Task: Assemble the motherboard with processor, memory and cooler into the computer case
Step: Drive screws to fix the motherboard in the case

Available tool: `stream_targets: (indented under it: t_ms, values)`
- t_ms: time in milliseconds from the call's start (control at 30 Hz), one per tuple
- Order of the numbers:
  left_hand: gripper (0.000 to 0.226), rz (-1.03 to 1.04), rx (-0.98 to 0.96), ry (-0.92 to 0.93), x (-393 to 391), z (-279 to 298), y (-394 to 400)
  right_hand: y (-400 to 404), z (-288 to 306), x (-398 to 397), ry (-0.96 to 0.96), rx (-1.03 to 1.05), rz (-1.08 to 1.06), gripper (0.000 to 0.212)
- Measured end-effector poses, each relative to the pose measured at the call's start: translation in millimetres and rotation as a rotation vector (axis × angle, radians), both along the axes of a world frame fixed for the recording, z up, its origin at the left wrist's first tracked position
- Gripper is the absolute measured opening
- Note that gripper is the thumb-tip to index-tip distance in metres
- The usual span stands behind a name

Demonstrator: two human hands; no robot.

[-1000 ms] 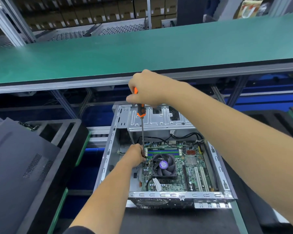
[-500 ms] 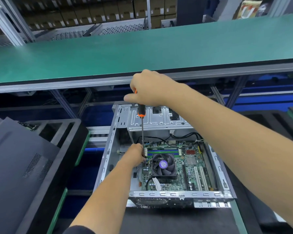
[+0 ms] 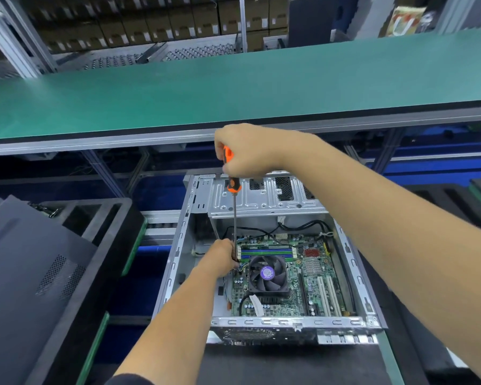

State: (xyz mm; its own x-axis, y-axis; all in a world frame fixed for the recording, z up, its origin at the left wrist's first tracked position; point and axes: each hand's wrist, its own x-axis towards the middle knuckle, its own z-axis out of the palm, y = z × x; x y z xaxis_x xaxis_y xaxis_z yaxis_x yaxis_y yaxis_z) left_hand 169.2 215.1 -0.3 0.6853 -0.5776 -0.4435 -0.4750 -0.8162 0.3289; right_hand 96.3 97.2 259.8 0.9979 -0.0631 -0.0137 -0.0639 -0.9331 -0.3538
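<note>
Basically nearly done: board (image 3: 303, 276) with cooler (image 3: 267, 273) and memory (image 3: 265, 250) sits in the case (image 3: 353, 262). Right hand (image 3: 247, 150) grips the screwdriver (image 3: 233, 187); left hand (image 3: 220, 255) curls around its tip, probably steadying a screw.

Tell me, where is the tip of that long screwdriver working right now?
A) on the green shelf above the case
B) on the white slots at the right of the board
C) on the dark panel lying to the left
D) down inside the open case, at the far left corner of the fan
D: the right hand grips the screwdriver upright, and its shaft runs down into the case to the left hand beside the fan.
</note>
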Motion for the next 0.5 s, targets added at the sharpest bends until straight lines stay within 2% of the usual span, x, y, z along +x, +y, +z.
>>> stream_targets:
  t_ms: [67,133,233,367,500]
  values:
    - [0.029,0.002,-0.007,0.000,0,0,1,0,3,-3,0.006,0.070,0.049,0.015]
    - [0.030,-0.002,-0.017,-0.003,0,0,1,2,1,-2,-0.064,0.016,0.039,0.008]
    - [0.029,0.007,0.003,0.000,1,-1,0,7,-7,0,-0.123,0.052,-0.012,0.025]
    - [0.030,0.009,0.018,0.010,4,-3,-3,7,-13,-3,-0.097,0.249,0.001,0.019]
    - [0.043,0.024,0.031,-0.007,4,-1,-4,9,-8,-6,-0.096,0.237,0.012,0.020]
